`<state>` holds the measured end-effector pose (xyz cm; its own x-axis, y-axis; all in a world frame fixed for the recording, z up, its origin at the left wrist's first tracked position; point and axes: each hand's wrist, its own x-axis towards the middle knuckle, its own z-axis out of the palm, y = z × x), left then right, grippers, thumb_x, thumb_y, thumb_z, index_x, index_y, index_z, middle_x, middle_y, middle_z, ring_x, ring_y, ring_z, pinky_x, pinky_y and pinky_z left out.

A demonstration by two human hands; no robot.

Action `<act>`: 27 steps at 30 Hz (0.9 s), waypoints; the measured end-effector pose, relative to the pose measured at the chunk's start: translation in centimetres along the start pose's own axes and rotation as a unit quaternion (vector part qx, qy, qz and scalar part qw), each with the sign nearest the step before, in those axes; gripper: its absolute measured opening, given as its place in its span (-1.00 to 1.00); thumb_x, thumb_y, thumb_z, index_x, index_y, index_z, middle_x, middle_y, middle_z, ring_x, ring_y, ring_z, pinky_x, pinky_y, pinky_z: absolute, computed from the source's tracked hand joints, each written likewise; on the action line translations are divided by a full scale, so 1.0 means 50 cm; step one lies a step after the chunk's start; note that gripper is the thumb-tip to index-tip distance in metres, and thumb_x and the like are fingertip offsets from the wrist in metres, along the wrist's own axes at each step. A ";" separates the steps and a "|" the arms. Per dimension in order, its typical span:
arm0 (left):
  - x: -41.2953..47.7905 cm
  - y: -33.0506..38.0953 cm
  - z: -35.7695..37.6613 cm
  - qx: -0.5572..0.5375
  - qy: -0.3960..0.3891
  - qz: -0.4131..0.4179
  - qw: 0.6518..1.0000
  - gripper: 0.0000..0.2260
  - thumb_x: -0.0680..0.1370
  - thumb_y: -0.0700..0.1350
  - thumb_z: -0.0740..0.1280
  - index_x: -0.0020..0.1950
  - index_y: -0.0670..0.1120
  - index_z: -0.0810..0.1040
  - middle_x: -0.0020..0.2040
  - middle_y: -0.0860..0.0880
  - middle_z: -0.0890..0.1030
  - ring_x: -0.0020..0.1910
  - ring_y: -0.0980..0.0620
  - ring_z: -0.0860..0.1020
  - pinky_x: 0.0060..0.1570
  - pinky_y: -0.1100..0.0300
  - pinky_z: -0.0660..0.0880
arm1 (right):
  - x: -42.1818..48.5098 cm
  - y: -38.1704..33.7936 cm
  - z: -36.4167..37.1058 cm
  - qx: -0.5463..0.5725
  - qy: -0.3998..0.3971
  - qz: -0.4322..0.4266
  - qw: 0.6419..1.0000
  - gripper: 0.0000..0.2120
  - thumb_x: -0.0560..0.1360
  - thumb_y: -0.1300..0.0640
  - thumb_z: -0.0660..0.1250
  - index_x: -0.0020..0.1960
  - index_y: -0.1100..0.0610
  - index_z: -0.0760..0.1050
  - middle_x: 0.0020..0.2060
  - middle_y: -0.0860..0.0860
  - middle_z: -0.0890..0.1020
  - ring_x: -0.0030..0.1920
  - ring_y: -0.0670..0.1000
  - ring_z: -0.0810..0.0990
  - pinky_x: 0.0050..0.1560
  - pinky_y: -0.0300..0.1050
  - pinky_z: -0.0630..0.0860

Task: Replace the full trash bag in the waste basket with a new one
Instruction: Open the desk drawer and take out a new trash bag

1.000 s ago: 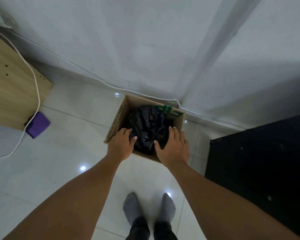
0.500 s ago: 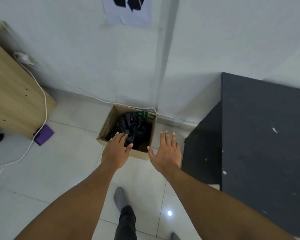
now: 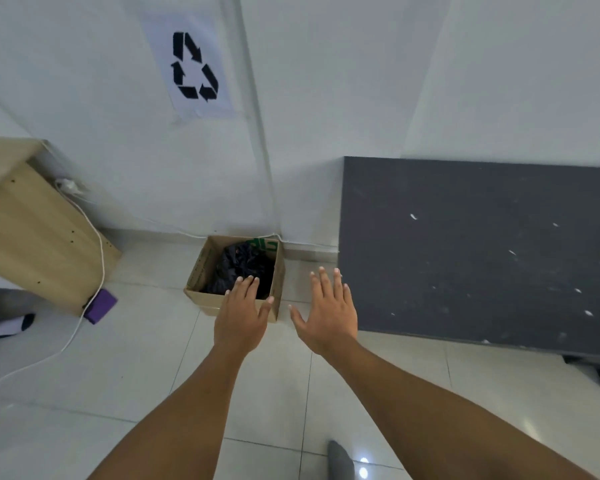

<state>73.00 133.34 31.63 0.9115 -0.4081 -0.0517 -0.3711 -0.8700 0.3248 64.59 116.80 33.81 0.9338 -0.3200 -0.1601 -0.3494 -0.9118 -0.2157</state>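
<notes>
A cardboard box (image 3: 201, 268) serving as the waste basket stands on the tiled floor against the white wall. A crumpled black trash bag (image 3: 239, 268) fills it. My left hand (image 3: 241, 315) hovers in front of the box's near edge, fingers straight, holding nothing. My right hand (image 3: 328, 311) is spread flat to the right of the box, also holding nothing. Both hands appear well above the box, apart from it.
A large black tabletop (image 3: 482, 254) fills the right side. A wooden cabinet (image 3: 32, 230) stands at left, with a white cable (image 3: 96, 258) and a purple object (image 3: 101, 305) at its foot. A recycling sign (image 3: 194, 67) hangs on the wall. My socked foot (image 3: 340, 459) shows at the bottom.
The view has risen and pulled back from the box. Both hands have come off the box's rim and the bag and now hover with fingers spread.
</notes>
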 end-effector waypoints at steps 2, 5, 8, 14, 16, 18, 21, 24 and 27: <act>-0.034 0.048 -0.010 0.004 0.002 0.016 1.000 -0.44 0.65 0.18 0.03 0.58 -0.09 0.17 0.57 0.00 0.20 0.58 0.03 0.02 0.53 0.04 -0.02 | -0.050 0.037 -0.016 -0.001 0.007 0.010 1.000 -0.19 0.56 -0.38 -0.16 0.62 0.10 -0.22 0.60 0.05 -0.21 0.56 0.13 -0.36 0.57 0.11 -0.21; -0.093 0.122 -0.016 0.002 -0.001 0.042 0.999 -0.43 0.66 0.17 0.03 0.58 -0.11 0.16 0.58 -0.02 0.18 0.58 0.03 0.00 0.54 0.02 -0.05 | -0.123 0.090 -0.040 -0.007 0.021 0.020 1.000 -0.19 0.56 -0.38 -0.16 0.62 0.10 -0.21 0.60 0.05 -0.21 0.55 0.14 -0.37 0.57 0.11 -0.22; -0.156 0.193 -0.008 0.005 -0.001 0.063 0.998 -0.42 0.65 0.19 0.01 0.59 -0.10 0.15 0.58 -0.01 0.17 0.58 0.03 0.00 0.54 0.03 -0.06 | -0.201 0.146 -0.061 -0.011 0.038 0.025 0.999 -0.19 0.56 -0.38 -0.15 0.62 0.09 -0.20 0.60 0.05 -0.20 0.56 0.14 -0.36 0.55 0.10 -0.23; -0.268 0.341 0.023 0.019 -0.008 0.103 0.995 -0.42 0.65 0.20 0.01 0.58 -0.10 0.15 0.58 -0.01 0.18 0.58 0.02 0.02 0.53 0.03 -0.05 | -0.355 0.292 -0.094 -0.009 0.050 0.049 0.997 -0.21 0.57 -0.37 -0.14 0.62 0.08 -0.17 0.61 0.04 -0.18 0.56 0.13 -0.35 0.56 0.11 -0.21; -0.294 0.401 0.038 0.029 -0.016 0.116 0.993 -0.42 0.66 0.20 0.00 0.59 -0.10 0.14 0.58 -0.01 0.16 0.58 0.03 0.00 0.53 0.04 -0.06 | -0.400 0.356 -0.101 -0.013 0.054 0.059 0.997 -0.21 0.57 -0.37 -0.15 0.62 0.08 -0.18 0.60 0.04 -0.19 0.56 0.13 -0.34 0.57 0.11 -0.21; -0.316 0.470 0.060 0.044 -0.025 0.126 0.991 -0.42 0.66 0.20 -0.01 0.59 -0.09 0.13 0.59 -0.01 0.14 0.58 0.02 -0.01 0.53 0.05 -0.07 | -0.442 0.430 -0.105 -0.017 0.061 0.068 0.996 -0.21 0.57 -0.38 -0.16 0.62 0.08 -0.18 0.61 0.04 -0.17 0.57 0.13 -0.33 0.57 0.11 -0.18; -0.343 0.590 0.104 0.058 -0.037 0.140 0.988 -0.42 0.66 0.20 -0.01 0.59 -0.08 0.11 0.59 0.00 0.12 0.59 0.02 -0.02 0.52 0.06 -0.09 | -0.504 0.560 -0.119 -0.009 0.073 0.096 0.993 -0.21 0.56 -0.37 -0.15 0.62 0.07 -0.16 0.61 0.03 -0.13 0.57 0.13 -0.31 0.58 0.12 -0.13; -0.369 0.722 0.150 0.048 -0.041 0.150 0.987 -0.42 0.65 0.21 0.01 0.59 -0.07 0.12 0.59 0.00 0.13 0.59 0.01 -0.01 0.52 0.06 -0.08 | -0.563 0.695 -0.149 -0.006 0.080 0.114 0.990 -0.21 0.57 -0.36 -0.14 0.62 0.09 -0.16 0.61 0.04 -0.13 0.58 0.12 -0.30 0.58 0.10 -0.14; -0.397 0.851 0.196 0.047 -0.040 0.155 0.986 -0.42 0.65 0.21 0.00 0.59 -0.08 0.13 0.59 0.00 0.14 0.59 0.02 0.00 0.53 0.06 -0.07 | -0.617 0.830 -0.181 -0.009 0.089 0.123 0.988 -0.21 0.57 -0.36 -0.13 0.62 0.10 -0.16 0.61 0.04 -0.14 0.57 0.12 -0.32 0.58 0.09 -0.16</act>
<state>37.40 101.70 37.22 0.7367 -0.6750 -0.0393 -0.6473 -0.7209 0.2477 21.99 86.49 38.51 0.8202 -0.5711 -0.0339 -0.5675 -0.8047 -0.1741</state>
